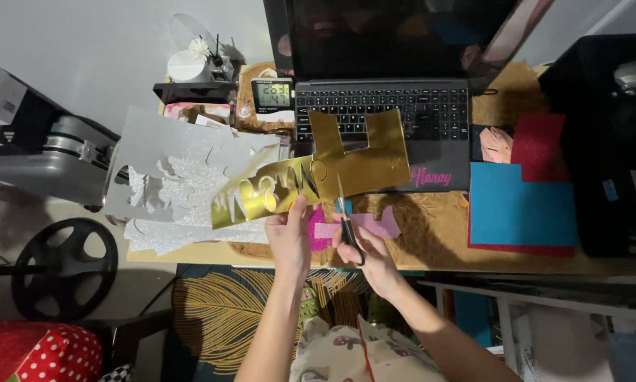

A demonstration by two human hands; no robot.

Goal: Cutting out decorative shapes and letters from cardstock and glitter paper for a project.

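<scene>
A sheet of shiny gold card (pixel 318 170) is pinched at its lower edge between the thumb and fingers of the left hand (pixel 289 230), which are closed on it and keep it raised above the desk. A pair of black-handled scissors (pixel 346 223) is gripped in the closed fingers of the right hand (pixel 371 251), the blades pointed upward and set into the card's bottom edge just beside the left thumb. Curved letter shapes can be seen cut along the card's left portion, while two square tabs stand up at its top.

Behind the card, an open laptop (pixel 381 106) with a dark screen is placed on the brown desk (pixel 431 233). Silver glitter sheets (pixel 183 184) with cut-out holes are spread to the left, and a small digital clock (pixel 272 94) is seen beside the laptop. Blue paper (pixel 519 205) and red glitter card (pixel 538 145) lie to the right, and pink scraps (pixel 374 225) rest beneath the hands.
</scene>
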